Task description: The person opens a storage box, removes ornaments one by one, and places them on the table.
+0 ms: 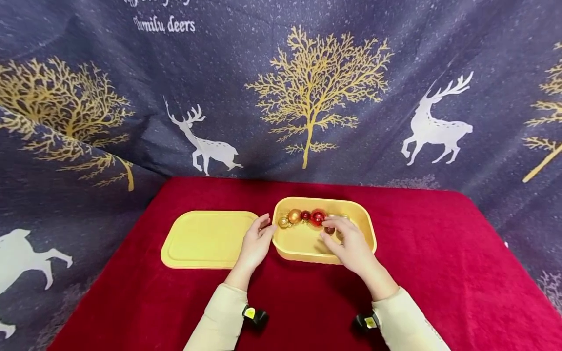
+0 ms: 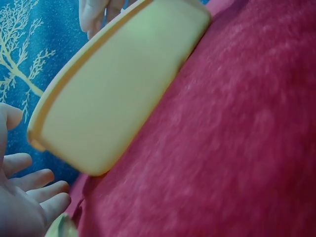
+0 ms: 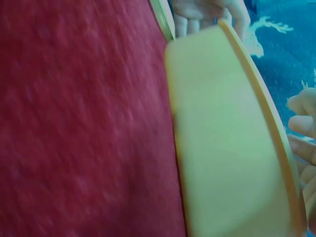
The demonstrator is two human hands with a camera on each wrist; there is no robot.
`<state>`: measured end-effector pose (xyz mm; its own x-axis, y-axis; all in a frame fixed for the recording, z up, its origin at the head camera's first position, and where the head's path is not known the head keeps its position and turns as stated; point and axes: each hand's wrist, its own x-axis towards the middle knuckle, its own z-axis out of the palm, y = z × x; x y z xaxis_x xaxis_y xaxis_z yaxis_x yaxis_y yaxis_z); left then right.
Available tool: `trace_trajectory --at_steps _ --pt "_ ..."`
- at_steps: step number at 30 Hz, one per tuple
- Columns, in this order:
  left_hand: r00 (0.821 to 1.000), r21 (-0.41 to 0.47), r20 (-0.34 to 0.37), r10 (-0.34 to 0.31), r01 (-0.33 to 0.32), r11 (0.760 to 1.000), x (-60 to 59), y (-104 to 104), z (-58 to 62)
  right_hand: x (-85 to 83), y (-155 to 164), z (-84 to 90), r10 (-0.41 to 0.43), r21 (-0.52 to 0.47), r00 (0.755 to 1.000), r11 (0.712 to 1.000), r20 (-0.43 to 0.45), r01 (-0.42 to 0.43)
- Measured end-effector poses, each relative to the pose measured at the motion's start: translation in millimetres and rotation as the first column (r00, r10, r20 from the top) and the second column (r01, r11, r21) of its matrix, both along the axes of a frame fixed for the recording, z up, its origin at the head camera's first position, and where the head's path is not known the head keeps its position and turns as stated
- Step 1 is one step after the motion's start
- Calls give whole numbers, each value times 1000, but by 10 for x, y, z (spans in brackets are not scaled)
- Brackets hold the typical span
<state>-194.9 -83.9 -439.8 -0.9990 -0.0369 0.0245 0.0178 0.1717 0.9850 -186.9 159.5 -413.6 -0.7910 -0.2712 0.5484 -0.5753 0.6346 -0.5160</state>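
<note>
A yellow box (image 1: 303, 256) stands uncovered on the red cloth. Inside, along its far side, lie several shiny Christmas baubles: a gold one (image 1: 294, 216), a bright red one (image 1: 318, 217), a small dark red one (image 1: 305, 215) and others. My right hand (image 1: 353, 246) reaches over the box's right part, thumb and fingers apart, close to a dark brownish bauble (image 1: 330, 230). That hand partly covers the baubles there. Beside the box's left end is my left hand (image 1: 255, 243), fingers loosely extended and holding nothing; in the left wrist view its fingers (image 2: 42, 192) are spread.
A flat yellow lid (image 1: 206, 239) lies left of the box, its right edge partly behind my left hand. Red cloth (image 1: 417, 234) covers the table. Behind it hangs a dark blue backdrop (image 1: 351, 165) with gold trees and white deer.
</note>
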Motion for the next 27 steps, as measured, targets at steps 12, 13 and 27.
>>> trace_trajectory --at_steps 12,13,27 --pt "998 70 -58 -22 26 997 -32 105 -90 -186 223 113 -117 136 990 985 75 106" --pt "998 77 -57 -24 29 997 -33 110 -96 -201 238 109 -124 147 989 983 80 112" --pt "992 97 -76 -100 107 989 -41 56 -214 -260 259 -44 -194 258 973 953 126 157"
